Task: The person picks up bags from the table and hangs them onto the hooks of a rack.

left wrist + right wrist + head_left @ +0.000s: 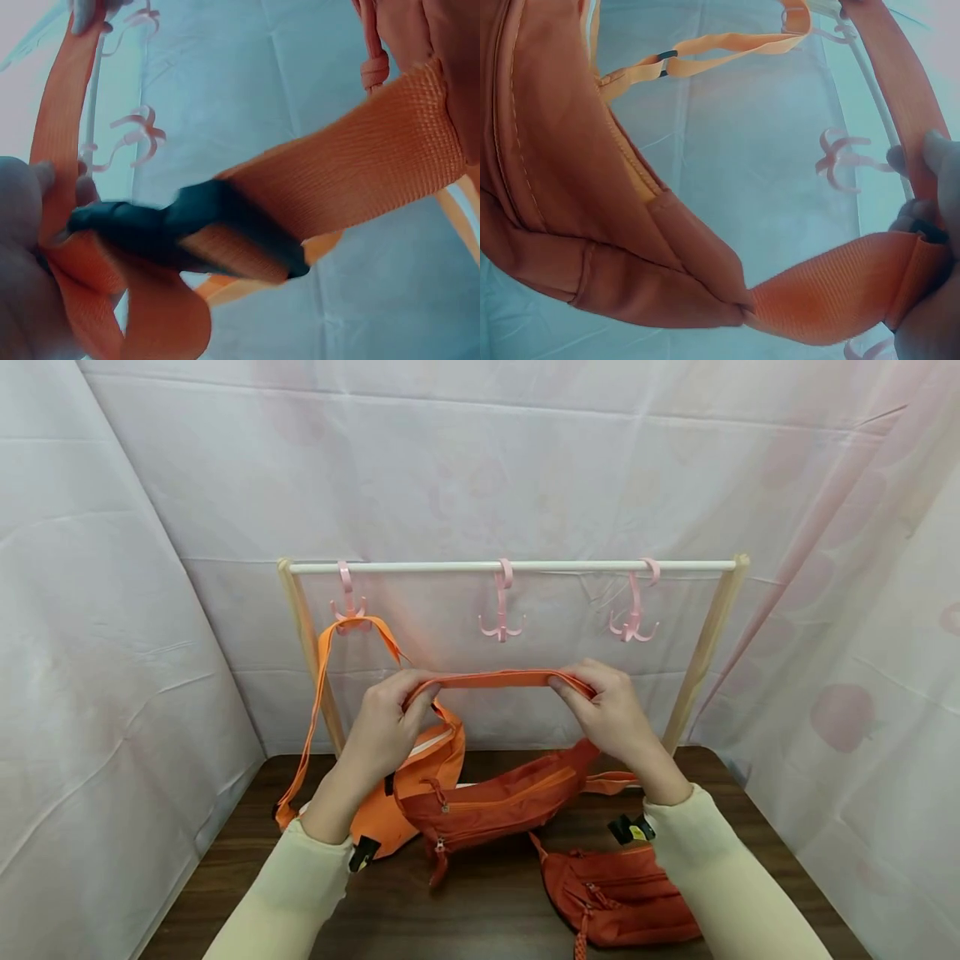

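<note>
My left hand (390, 718) and right hand (611, 710) each pinch a rust-orange webbing strap (495, 679), stretched nearly level between them. From this strap hangs a rust-red waist bag (502, 802), tilted, its left end lower, with zippers and pulls on its front. A black buckle (232, 240) shows on the strap beside my left hand in the left wrist view. In the right wrist view the strap joins one end of the bag (652, 262). Behind my left forearm, a bright orange bag (378, 814) has its strap looped over the left pink hook (349, 602).
A white rail (420, 567) on wooden posts carries a middle pink hook (502, 602) and a right pink hook (635, 610). Another rust-red waist bag (622, 893) lies on the dark wooden table (420, 918), partly behind my right sleeve. Pale curtains surround the table.
</note>
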The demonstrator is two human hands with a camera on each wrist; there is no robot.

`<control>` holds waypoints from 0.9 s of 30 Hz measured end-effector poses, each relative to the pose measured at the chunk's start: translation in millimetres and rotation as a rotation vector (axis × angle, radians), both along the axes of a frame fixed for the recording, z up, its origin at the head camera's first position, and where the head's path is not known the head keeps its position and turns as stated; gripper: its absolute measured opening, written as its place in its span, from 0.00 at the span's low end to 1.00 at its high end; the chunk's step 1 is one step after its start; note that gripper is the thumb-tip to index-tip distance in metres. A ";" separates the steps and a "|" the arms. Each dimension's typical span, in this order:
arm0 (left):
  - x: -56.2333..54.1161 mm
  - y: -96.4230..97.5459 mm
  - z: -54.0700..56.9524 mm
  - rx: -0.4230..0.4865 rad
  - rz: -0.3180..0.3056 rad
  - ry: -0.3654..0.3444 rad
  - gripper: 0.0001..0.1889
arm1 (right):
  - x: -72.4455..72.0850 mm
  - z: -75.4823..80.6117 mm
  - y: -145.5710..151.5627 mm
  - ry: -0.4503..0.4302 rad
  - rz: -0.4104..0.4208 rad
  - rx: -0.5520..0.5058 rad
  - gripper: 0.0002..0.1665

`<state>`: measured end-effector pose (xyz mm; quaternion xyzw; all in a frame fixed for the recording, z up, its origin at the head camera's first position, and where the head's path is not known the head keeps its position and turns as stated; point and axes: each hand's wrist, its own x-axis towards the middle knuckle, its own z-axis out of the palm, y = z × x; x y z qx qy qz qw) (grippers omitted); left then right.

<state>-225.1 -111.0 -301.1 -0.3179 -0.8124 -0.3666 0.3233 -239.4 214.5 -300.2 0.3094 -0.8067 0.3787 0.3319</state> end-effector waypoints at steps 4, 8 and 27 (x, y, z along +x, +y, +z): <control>-8.5 6.6 10.5 0.032 0.042 0.046 0.10 | -0.1 6.5 -4.2 0.075 -0.027 -0.028 0.04; -15.9 13.2 20.2 0.053 0.123 0.069 0.16 | 0.3 13.4 -10.4 0.149 -0.057 -0.042 0.05; -60.5 38.0 55.3 0.097 0.353 0.005 0.17 | -9.1 29.0 -28.7 0.298 -0.218 0.040 0.08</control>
